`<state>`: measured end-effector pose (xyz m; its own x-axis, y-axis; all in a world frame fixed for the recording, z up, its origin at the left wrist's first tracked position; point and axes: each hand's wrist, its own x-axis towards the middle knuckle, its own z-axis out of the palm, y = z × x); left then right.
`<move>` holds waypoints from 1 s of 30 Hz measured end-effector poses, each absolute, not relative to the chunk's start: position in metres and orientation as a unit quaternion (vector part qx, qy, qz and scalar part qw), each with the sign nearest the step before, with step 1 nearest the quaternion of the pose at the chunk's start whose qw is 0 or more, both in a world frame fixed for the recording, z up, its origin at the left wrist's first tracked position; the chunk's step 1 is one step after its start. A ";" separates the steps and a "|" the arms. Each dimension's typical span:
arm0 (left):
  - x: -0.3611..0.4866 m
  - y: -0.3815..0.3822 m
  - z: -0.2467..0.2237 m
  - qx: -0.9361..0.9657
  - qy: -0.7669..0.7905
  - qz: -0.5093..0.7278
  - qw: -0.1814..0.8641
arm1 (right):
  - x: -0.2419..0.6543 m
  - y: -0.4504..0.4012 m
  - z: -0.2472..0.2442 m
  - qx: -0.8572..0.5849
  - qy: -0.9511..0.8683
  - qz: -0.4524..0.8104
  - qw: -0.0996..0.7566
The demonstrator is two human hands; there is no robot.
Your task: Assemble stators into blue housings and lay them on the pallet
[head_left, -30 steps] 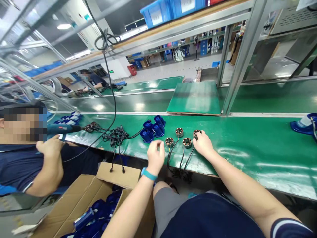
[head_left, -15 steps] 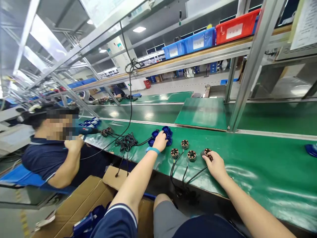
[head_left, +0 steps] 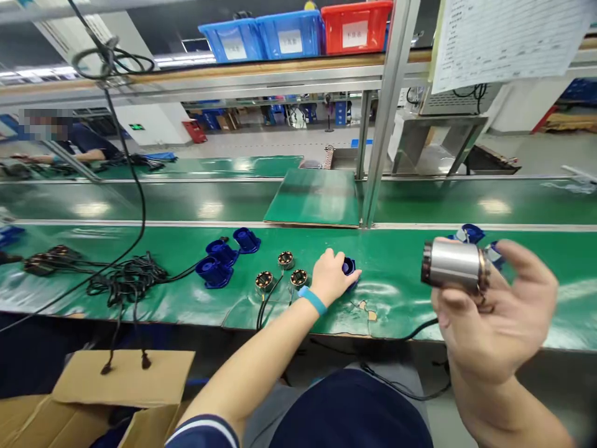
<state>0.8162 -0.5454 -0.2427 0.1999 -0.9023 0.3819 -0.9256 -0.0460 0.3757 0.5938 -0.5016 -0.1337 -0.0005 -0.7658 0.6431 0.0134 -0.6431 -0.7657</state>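
My right hand (head_left: 499, 311) is raised over the table's front edge, its fingers closed round a motor stator (head_left: 452, 264), a silver cylinder with copper windings at one end and a black cable trailing below. My left hand (head_left: 333, 277), with a blue wristband, grips a blue plastic housing (head_left: 349, 266) on the green mat; the fingers partly hide it. Just left of that hand, three stators stand with ring ends up: one at the back (head_left: 286, 259), a left one (head_left: 263, 281) and a right one (head_left: 299, 278). Farther left are three blue housings (head_left: 214, 271).
Tangled black cables (head_left: 128, 277) lie on the left of the mat, with plugs hanging over an open cardboard box (head_left: 124, 376). A metal post (head_left: 385, 124) rises behind the table. More blue parts (head_left: 471, 233) sit behind my right hand. Bins (head_left: 289, 37) line the shelf.
My right hand has lifted a stator off the mat toward the camera. The left hand has moved right with one blue housing, away from the others. The view has turned right.
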 end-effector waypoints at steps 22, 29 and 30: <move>0.820 -0.507 -0.332 0.651 -0.545 -0.157 0.505 | 0.698 -0.547 -0.250 -0.850 0.405 -0.278 0.191; 0.822 -0.500 -0.333 0.660 -0.557 -0.120 0.489 | 0.705 -0.533 -0.228 -0.861 0.455 -0.172 0.145; 0.823 -0.500 -0.333 0.660 -0.560 -0.112 0.488 | 0.705 -0.531 -0.225 -0.862 0.459 -0.165 0.141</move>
